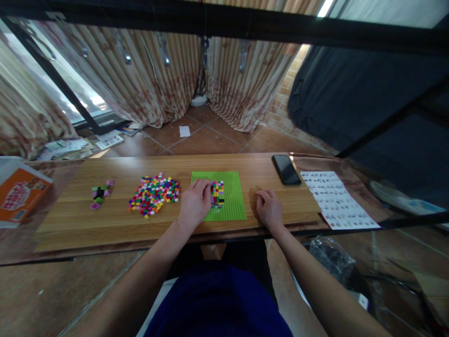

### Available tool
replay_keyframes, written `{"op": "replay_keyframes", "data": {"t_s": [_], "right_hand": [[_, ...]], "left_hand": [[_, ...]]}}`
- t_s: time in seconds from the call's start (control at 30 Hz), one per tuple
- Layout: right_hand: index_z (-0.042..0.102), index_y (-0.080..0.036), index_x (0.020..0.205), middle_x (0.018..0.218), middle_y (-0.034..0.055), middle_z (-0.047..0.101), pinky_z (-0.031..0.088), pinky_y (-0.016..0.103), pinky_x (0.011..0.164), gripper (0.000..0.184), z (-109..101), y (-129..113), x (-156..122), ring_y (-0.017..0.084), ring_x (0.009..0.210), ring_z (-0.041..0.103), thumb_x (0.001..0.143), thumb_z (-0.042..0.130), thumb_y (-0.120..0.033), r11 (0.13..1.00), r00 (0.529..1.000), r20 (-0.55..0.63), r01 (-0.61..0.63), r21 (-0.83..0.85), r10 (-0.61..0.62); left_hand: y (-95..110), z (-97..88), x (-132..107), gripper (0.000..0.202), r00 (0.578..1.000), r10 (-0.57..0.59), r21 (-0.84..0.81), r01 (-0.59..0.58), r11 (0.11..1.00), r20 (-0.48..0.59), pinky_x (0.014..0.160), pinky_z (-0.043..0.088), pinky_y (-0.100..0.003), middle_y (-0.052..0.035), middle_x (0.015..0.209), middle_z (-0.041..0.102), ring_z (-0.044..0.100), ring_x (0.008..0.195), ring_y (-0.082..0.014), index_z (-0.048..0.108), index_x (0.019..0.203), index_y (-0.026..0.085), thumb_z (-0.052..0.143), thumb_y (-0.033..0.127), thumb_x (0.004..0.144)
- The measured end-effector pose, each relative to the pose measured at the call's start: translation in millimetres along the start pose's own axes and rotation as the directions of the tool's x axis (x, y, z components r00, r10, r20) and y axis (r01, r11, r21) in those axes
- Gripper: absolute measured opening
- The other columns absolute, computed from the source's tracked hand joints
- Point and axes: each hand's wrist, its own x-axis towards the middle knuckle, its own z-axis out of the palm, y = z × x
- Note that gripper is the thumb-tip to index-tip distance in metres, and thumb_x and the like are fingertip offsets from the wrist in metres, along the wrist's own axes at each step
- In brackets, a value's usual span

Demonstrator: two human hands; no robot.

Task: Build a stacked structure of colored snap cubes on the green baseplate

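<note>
My left hand [195, 202] is over the left part of the green studded baseplate [233, 199], its fingers pinched together at the edge of a patch of small coloured bricks [218, 193]. Whatever the fingertips hold, if anything, is hidden. The patch is made of several colours set in rows, and my hand covers its left side. My right hand [269, 207] rests on the wooden board just right of the baseplate, fingers curled in and apparently holding nothing. A loose heap of small coloured bricks [154, 194] lies to the left of my left hand.
Farther left sits a small cluster of pink, green and black pieces [100, 193]. A black phone [286, 169] and a printed sheet [338, 199] lie on the right. An orange and white box [23, 194] stands at the left end. A dark metal bar [224, 18] crosses overhead.
</note>
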Motion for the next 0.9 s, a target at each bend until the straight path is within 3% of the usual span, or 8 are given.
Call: {"op": "replay_keyframes", "data": {"t_s": [0.13,0.23,0.43,0.63,0.73,0.9], "right_hand": [[0.069,-0.017,0.092,0.090,0.0082,0.064,0.042,0.030,0.072,0.025,1,1,0,0.020,0.081,0.058,0.088,0.045,-0.020,1.000,1.000,0.002,0.000,-0.011,0.000],[0.069,-0.017,0.093,0.090,0.0082,0.064,0.042,0.029,0.071,0.025,2,2,0,0.020,0.081,0.057,0.088,0.045,-0.020,1.000,1.000,-0.002,0.006,-0.015,-0.006],[0.069,-0.018,0.093,0.091,0.0079,0.063,0.041,0.030,0.070,0.025,4,3,-1,0.019,0.080,0.057,0.089,0.044,-0.020,1.000,1.000,-0.003,0.009,-0.016,-0.009],[0.069,-0.018,0.091,0.089,0.0076,0.063,0.041,0.029,0.069,0.025,4,4,-1,0.019,0.079,0.057,0.089,0.044,-0.021,1.000,1.000,-0.006,0.015,-0.009,-0.015],[0.069,-0.017,0.092,0.090,0.0080,0.064,0.041,0.029,0.069,0.025,4,3,-1,0.020,0.080,0.057,0.088,0.044,-0.021,1.000,1.000,-0.007,0.017,-0.014,-0.017],[0.069,-0.017,0.093,0.090,0.0083,0.065,0.041,0.029,0.068,0.025,3,4,-2,0.020,0.080,0.058,0.088,0.045,-0.022,1.000,1.000,-0.007,0.027,-0.016,-0.027]], "left_hand": [[-2,3.0,0,0.021,0.996,0.089,-0.046,-0.089,0.995,0.002,0.080,0.051,-0.027,-0.0050,0.095,0.068,0.063,0.087,-0.0148,0.066,0.103,0.019,0.047,0.024,0.094],[-5,7.1,2,0.022,0.993,0.116,-0.020,-0.116,0.993,-0.012,0.077,0.051,-0.026,-0.0042,0.090,0.068,0.064,0.083,-0.0138,0.069,0.097,0.018,0.048,0.025,0.094],[-5,11.2,5,0.023,0.998,0.070,0.038,-0.070,0.997,0.009,0.073,0.050,-0.026,-0.0043,0.086,0.068,0.064,0.079,-0.0145,0.070,0.092,0.018,0.048,0.023,0.094],[-4,4.1,-2,0.020,1.000,-0.010,-0.139,0.008,0.990,-0.012,0.079,0.052,-0.027,-0.0044,0.093,0.069,0.065,0.084,-0.0146,0.067,0.100,0.019,0.050,0.018,0.091],[-17,-5.9,-15,0.022,0.993,-0.096,-0.171,0.082,0.982,-0.075,0.076,0.052,-0.027,-0.0048,0.095,0.068,0.064,0.085,-0.0149,0.063,0.106,0.019,0.051,0.017,0.088],[-59,-25.2,-49,0.017,0.965,-0.233,-0.049,0.228,0.972,-0.117,0.074,0.052,-0.028,-0.0046,0.089,0.068,0.064,0.081,-0.0164,0.064,0.093,0.018,0.049,0.020,0.087]]}}
